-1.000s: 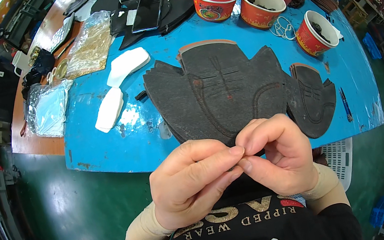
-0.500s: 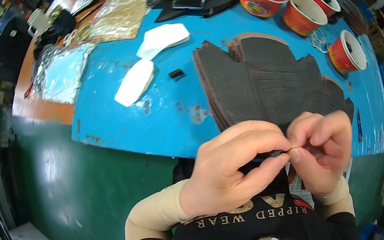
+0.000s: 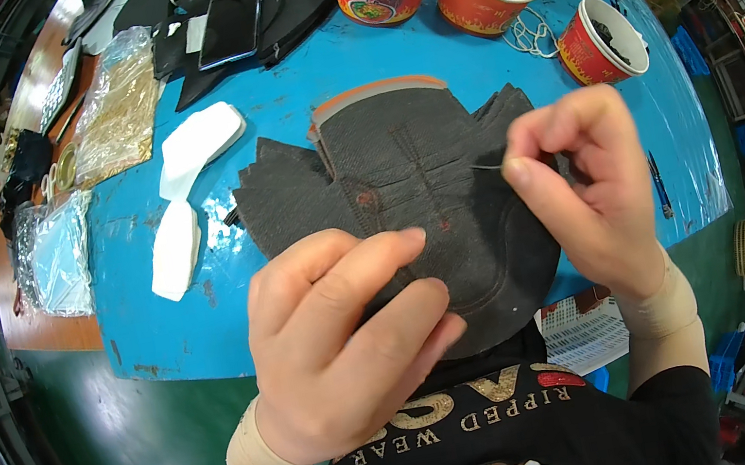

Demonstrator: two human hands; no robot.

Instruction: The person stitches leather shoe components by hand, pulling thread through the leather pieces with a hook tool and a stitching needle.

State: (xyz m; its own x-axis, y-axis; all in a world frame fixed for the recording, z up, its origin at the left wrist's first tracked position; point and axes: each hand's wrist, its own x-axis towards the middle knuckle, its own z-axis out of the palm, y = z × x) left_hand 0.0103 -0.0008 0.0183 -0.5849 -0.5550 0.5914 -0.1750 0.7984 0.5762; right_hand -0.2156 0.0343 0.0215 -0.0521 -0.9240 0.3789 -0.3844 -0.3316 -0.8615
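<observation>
Right hand [image 3: 587, 187]: thumb and forefinger pinched together on a thin strand [image 3: 486, 166], seen over the stacked dark sheets [image 3: 456, 199], which lie at the near side of the blue desk [image 3: 285, 89]. Left hand [image 3: 341, 336]: fingers curled over the same sheets; grip on anything, cannot tell. Progress, as judged: strand in hand, seam-like lines already on the top sheet; amount left, not shown. 3 tubs [image 3: 586, 49] contain small dark pieces.

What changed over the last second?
The right hand has parted from the left hand, moving forward over the dark leather-like stack, and pinches a thin strand. Whether the left hand holds anything is unclear. The white pads, phone and red paper tubs stayed put.
</observation>
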